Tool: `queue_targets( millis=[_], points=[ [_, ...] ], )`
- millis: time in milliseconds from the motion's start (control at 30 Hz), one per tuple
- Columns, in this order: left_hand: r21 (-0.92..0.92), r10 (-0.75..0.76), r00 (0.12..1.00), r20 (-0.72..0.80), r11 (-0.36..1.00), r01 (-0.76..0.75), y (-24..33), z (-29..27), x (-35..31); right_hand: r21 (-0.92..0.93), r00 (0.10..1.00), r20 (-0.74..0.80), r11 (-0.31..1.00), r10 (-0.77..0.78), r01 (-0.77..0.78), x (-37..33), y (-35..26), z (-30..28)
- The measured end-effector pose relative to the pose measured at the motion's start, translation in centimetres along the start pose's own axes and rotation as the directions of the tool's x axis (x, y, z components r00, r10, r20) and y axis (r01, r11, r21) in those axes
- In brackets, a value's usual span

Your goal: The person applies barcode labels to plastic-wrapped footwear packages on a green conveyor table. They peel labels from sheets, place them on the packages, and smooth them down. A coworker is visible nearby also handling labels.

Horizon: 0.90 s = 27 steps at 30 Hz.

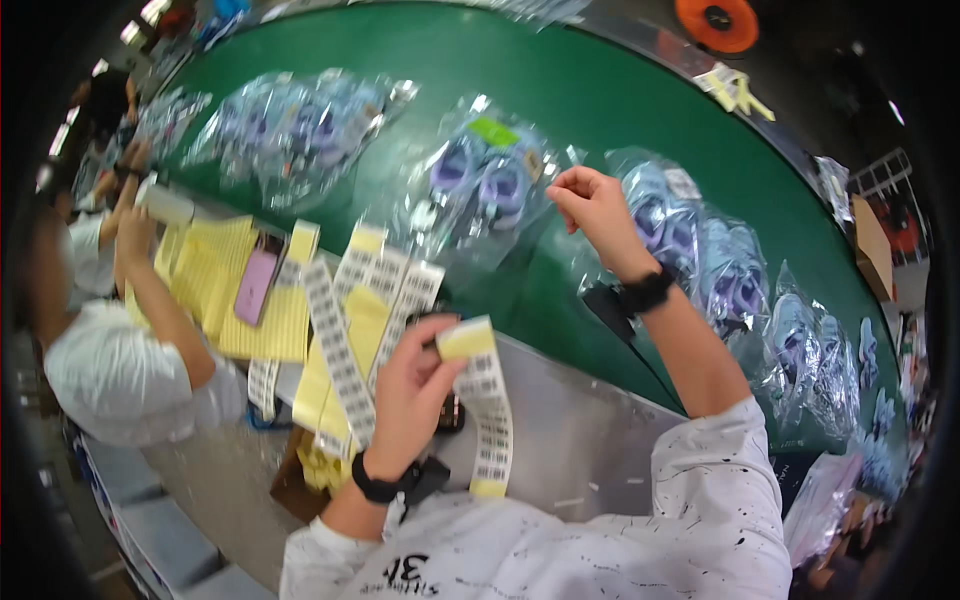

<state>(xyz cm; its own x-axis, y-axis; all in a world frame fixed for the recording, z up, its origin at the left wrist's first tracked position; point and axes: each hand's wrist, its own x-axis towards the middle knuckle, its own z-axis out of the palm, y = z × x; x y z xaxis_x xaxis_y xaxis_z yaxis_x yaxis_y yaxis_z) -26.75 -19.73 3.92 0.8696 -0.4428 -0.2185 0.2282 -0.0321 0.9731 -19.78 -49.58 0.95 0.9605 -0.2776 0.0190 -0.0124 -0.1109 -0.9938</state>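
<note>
My left hand (415, 385) is closed on a strip of barcode stickers (490, 410), thumb near its yellow upper end; the strip hangs down in a curve over the metal ledge. Out over the green conveyor belt, my right hand (592, 205) has its fingers drawn together in a pinch. Whatever lies between the fingertips, if anything, is too small to make out. Just left of it sits a clear bag of light blue and purple shoes (480, 185) with a bright green patch on top. To its right lies another bagged pair (660, 210).
More bagged shoes (300, 120) lie farther left on the belt (560, 75), and others (800, 340) at right. Sticker strips (340, 345), yellow backing sheets (215, 275) and a purple phone (257, 285) cover the ledge. A co-worker (130, 360) is close on the left.
</note>
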Motion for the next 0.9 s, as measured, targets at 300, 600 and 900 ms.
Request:
queue_targets(
  millis=[300, 600, 900],
  points=[
    [0.074, 0.155, 0.984, 0.086, 0.984, -0.162, 1.2, 2.4, -2.0, 0.079, 0.982, 0.171, 0.993, 0.077, -0.092, -16.9, -5.9, 4.9],
    [0.084, 0.040, 0.977, 0.212, 0.995, -0.059, 0.7, 3.7, -4.0, -0.158, 0.996, 0.001, 0.983, -0.093, 0.092, -21.7, -4.9, 4.3],
    [0.145, -0.010, 0.957, 0.290, 0.989, -0.034, 0.3, 3.7, -4.4, -0.523, 0.917, -0.015, 0.785, -0.399, 0.333, -23.6, -5.1, 4.9]
  ],
)
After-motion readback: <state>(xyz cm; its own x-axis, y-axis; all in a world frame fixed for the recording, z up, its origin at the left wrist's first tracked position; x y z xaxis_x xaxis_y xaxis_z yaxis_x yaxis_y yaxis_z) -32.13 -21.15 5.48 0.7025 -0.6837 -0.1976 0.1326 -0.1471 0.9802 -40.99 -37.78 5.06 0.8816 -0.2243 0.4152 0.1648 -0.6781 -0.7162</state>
